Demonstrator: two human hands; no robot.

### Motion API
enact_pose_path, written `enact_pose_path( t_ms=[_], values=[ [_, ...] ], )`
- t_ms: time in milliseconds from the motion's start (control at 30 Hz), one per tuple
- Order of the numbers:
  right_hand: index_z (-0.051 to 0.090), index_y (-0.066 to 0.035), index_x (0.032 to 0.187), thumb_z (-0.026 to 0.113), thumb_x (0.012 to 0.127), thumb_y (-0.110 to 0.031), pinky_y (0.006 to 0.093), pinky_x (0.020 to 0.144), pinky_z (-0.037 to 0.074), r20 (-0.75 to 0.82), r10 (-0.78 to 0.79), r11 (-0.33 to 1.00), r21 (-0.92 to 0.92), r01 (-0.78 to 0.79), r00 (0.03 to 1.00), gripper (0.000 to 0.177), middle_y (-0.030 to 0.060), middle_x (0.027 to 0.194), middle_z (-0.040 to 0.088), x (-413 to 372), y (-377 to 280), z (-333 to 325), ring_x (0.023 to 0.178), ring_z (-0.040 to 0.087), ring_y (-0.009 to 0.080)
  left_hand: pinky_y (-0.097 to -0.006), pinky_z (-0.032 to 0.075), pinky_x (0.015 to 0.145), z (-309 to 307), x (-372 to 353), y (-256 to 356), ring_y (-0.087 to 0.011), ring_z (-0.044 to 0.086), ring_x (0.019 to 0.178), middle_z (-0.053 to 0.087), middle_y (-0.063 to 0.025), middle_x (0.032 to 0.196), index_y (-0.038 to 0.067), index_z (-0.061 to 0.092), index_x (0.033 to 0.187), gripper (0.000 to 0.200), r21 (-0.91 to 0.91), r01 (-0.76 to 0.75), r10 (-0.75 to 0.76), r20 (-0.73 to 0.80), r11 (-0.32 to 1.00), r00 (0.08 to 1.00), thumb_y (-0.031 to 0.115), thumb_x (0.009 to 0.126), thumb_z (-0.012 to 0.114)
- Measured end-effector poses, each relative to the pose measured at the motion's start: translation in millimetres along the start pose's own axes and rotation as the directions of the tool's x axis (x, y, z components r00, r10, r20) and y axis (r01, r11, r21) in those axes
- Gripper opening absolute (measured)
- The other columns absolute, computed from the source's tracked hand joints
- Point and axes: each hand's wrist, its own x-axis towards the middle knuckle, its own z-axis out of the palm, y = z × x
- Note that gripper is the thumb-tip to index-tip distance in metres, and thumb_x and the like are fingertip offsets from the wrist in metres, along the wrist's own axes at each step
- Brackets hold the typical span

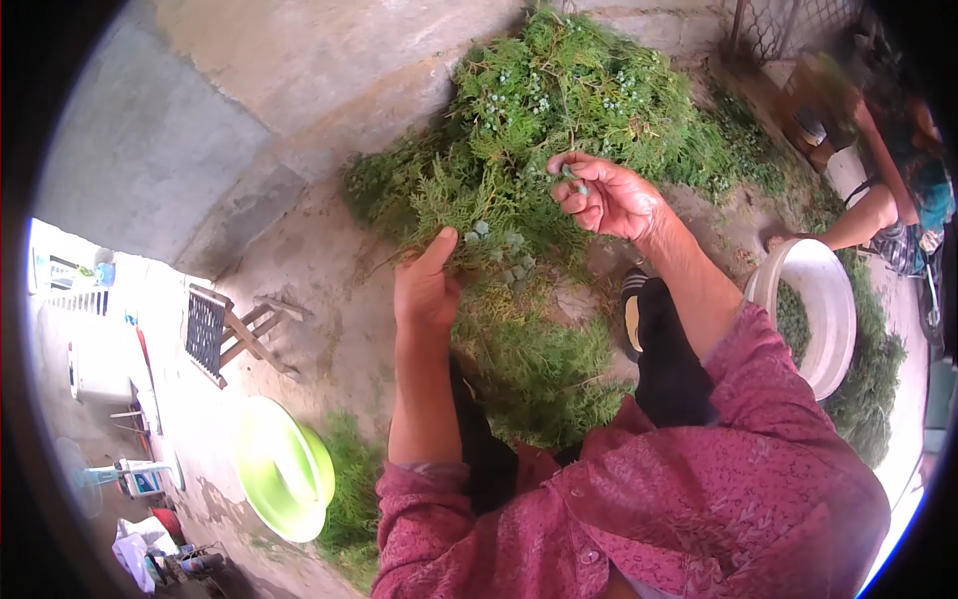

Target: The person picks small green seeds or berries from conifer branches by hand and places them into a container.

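While the left hand [429, 285] holds a leafy branch [489, 245] at its edge, thumb up and fingers curled, the right hand [606, 198] is half curled, palm up, pinching small green berries [573, 178] between its bent fingers and thumb. Between the hands lies a short gap filled by greenery. The branch's pale blue-green berries [482, 230] sit just beside the left thumb, below and to the left of the right hand.

Just ahead of both hands, the big pile of greenery [559, 90] rises toward the wall [329, 50], leaving less room forward. Loose greens [539, 349] lie below, between the legs, near a striped shoe [634, 309]. To the left, concrete floor [339, 299] separates the left forearm from a folding stool [235, 334], with a light green basin [284, 469] nearer the body. On the right, a white bucket's rim [848, 329] stands close to the right sleeve; another person [903, 200] is beyond it.
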Motion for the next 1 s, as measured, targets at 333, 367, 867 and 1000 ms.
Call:
enact_pose_path(
  t_ms=[333,367,867,1000],
  values=[
    [0.058,-0.003,0.083,0.064,0.078,-0.011,0.0182,0.038,0.023,-0.2,-0.049,0.876,-0.48,-0.055,0.978,0.011,-0.0023,0.059,0.048,3,21,21,0.044,0.036,0.0035,-0.0339,0.051,0.055,12,-4,-2,-0.0184,0.06,0.076,0.06,-0.0061,0.092,0.004,0.053,0.103,0.024,0.024,0.003,-0.003,0.017,1.0,1.0,0.008,0.08,0.058],
    [0.058,-0.003,0.083,0.064,0.078,-0.011,0.0182,0.038,0.023,-0.202,-0.049,0.876,-0.479,-0.054,0.978,0.011,-0.0023,0.059,0.048,5,25,22,0.044,0.036,0.0035,-0.0334,0.05,0.055,15,-4,-2,-0.0181,0.06,0.076,0.06,-0.0056,0.092,0.005,0.053,0.103,0.024,0.019,0.0,-0.001,0.042,1.0,0.999,0.009,0.08,0.058],
    [0.058,-0.004,0.073,0.067,0.071,-0.011,0.0188,0.037,0.022,-0.267,0.001,0.77,-0.614,-0.171,0.964,0.011,-0.0028,0.057,0.047,8,38,32,0.042,0.034,0.003,-0.0253,0.045,0.056,22,-6,-15,-0.0131,0.057,0.076,0.06,-0.0046,0.091,0.004,0.057,0.098,0.021,0.274,-0.026,0.033,-0.022,0.961,0.999,0.007,0.078,0.062],
    [0.056,-0.003,0.069,0.065,0.073,-0.017,0.0193,0.033,0.019,-0.19,0.029,0.859,-0.497,-0.122,0.981,0.016,-0.001,0.055,0.047,-2,36,25,0.039,0.031,0.0032,-0.0231,0.043,0.051,21,-4,-20,-0.0132,0.057,0.067,0.06,-0.0037,0.086,0.004,0.056,0.097,0.022,0.219,-0.064,0.069,-0.014,0.974,0.998,0.01,0.078,0.063]
  ],
)
